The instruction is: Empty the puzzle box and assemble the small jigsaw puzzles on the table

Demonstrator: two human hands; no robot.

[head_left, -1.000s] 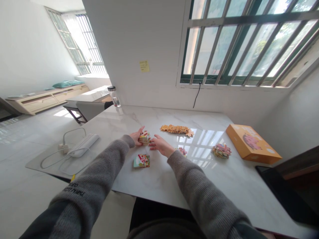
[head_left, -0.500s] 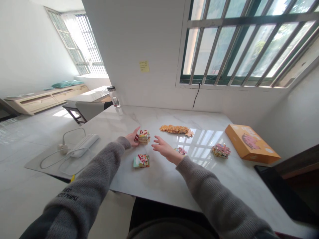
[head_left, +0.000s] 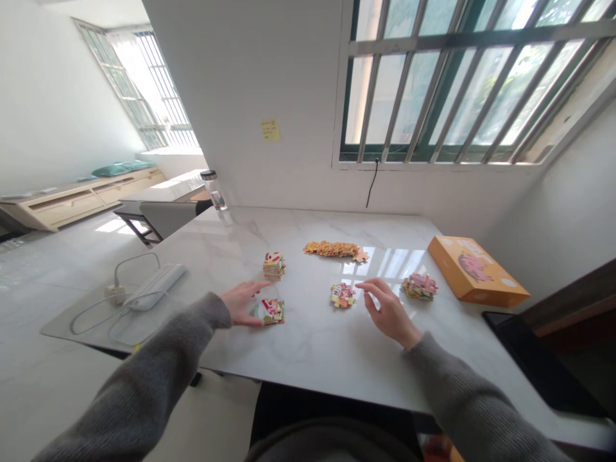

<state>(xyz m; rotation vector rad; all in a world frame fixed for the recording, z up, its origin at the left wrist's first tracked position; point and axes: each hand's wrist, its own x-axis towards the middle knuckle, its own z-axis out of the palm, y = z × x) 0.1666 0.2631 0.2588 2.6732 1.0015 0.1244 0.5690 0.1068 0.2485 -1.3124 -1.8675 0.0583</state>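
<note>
The left grip (head_left: 238,303), spread wide, borders the green-cornered puzzle stack (head_left: 274,310), while the loosely parted right grip (head_left: 389,311) sits beside the small pile (head_left: 342,296), both piles presumably steady because laid flat.

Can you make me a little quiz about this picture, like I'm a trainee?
1. Which is nearest the fingertips of the person's right grip: (a) the clear cylindrical bottle, (b) the small flat pile of multicoloured cardboard puzzle pieces, or (c) the orange rectangular cardboard box?
2. True or false: the yellow square paper note is on the pale wall.
3. How many separate groups of cardboard pieces are on the white marble-patterned table?

Key: 1. b. 2. True. 3. Five: that small pile, the long orange-brown row, the jumbled pinkish pile, the far multicoloured stack and the near multicoloured stack.
</note>
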